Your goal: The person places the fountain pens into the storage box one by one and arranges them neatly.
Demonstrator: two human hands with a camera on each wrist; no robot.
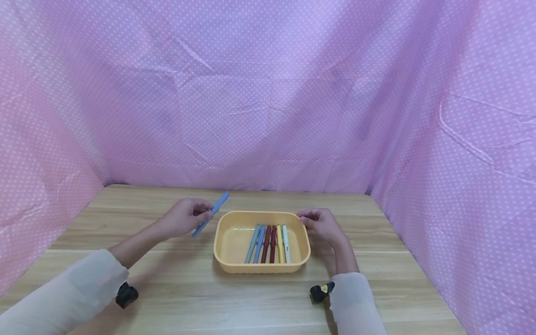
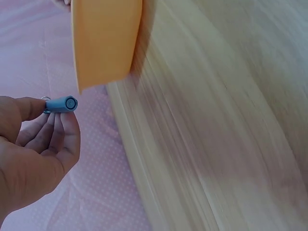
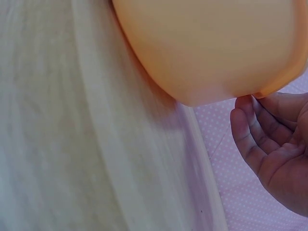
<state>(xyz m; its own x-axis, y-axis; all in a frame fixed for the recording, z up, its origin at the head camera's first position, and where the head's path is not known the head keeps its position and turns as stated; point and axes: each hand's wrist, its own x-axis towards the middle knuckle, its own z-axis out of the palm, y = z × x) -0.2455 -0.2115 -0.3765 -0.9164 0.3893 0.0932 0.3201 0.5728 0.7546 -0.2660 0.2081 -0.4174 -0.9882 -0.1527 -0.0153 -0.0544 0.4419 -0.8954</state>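
My left hand [image 1: 184, 217] pinches a blue pen [image 1: 220, 203] between thumb and fingers, in the air just left of the yellow plastic basket [image 1: 234, 268]. In the left wrist view one round end of that pen [image 2: 62, 104] faces the camera. Several pens lie side by side in the basket's right half: a grey-green pen [image 1: 252, 244], a blue pen [image 1: 259, 244], two dark red pens [image 1: 273, 244], a yellow pen [image 1: 280, 244] and a pale pen [image 1: 286, 244]. My right hand [image 1: 324, 225] grips the basket's rim at its far right corner, seen also in the right wrist view.
The basket stands on a wood-grain table [image 1: 176, 293]. Pink dotted cloth [image 1: 259, 116] hangs behind the table and along both sides. Dark wrist cameras [image 1: 126, 295] sit under both pale sleeves [image 1: 353, 298].
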